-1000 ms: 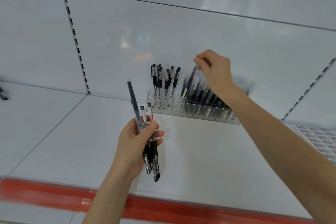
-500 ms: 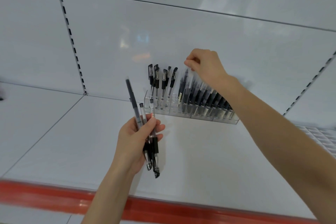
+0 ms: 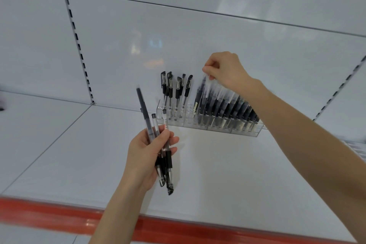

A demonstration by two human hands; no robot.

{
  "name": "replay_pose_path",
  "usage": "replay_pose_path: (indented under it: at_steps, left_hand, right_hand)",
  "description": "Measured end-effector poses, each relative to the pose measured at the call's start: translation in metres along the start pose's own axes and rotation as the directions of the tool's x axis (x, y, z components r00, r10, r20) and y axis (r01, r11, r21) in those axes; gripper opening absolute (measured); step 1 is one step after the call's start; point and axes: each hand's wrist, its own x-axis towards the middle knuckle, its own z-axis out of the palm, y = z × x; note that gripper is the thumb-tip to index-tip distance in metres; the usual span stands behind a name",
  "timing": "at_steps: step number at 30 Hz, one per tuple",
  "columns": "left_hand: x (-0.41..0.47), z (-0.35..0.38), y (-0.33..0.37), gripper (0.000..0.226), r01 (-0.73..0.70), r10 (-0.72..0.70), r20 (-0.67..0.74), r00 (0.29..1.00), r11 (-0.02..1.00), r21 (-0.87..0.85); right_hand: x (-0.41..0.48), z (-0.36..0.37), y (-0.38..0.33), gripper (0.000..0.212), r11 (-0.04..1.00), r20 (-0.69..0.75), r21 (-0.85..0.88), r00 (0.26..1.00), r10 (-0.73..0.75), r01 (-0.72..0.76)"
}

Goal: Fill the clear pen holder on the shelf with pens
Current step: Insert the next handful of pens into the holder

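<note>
The clear pen holder (image 3: 255,132) stands at the back of the white shelf against the wall. Several capped black pens (image 3: 177,89) stand upright in its left end, and a dense row of black pens (image 3: 227,108) leans in its right part. My right hand (image 3: 223,70) is above the holder's middle, pinching the top of one black pen (image 3: 200,95) that reaches down into the holder. My left hand (image 3: 147,154) is in front of the holder, gripping a bunch of three pens (image 3: 164,154); one long dark pen sticks up above the others.
The white shelf (image 3: 227,174) has a red strip (image 3: 59,214) along its front edge. Slotted uprights (image 3: 77,41) run up the white back wall at left and right. A wire grid (image 3: 358,148) shows at the far right edge.
My right hand has shifted left and lowered its pen into the holder's middle. My left hand has held its bunch nearly still.
</note>
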Motion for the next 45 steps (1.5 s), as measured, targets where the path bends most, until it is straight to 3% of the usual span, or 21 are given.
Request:
replay_pose_path:
  at_steps: [8,15,20,33,45]
  left_hand:
    - [0.0,-0.004,-0.003,0.005,0.0,0.0,-0.015,1.0,1.0,0.003]
    - [0.0,-0.005,-0.003,0.005,0.003,-0.003,-0.028,1.0,1.0,0.003]
    - [0.001,-0.008,-0.002,0.005,0.004,-0.004,-0.035,0.999,1.0,0.005]
    - [0.004,-0.008,-0.003,0.006,0.015,-0.015,-0.037,0.999,1.0,0.002]
    - [0.008,-0.012,-0.003,0.005,0.025,-0.025,-0.041,0.999,1.0,-0.002]
  right_hand:
    - [0.0,-0.001,-0.003,0.013,0.99,0.077,-0.036,0.988,-0.136,0.139]
    - [0.002,0.003,0.001,0.016,0.998,-0.056,-0.048,0.998,-0.043,0.04]
    - [0.002,-0.002,-0.004,0.016,0.998,-0.128,0.018,0.99,-0.061,0.064]
    - [-0.003,0.001,0.0,0.012,0.982,-0.038,0.184,0.999,0.038,-0.031]
    - [-0.002,0.0,-0.001,0.016,0.995,-0.076,0.102,0.997,-0.013,0.021]
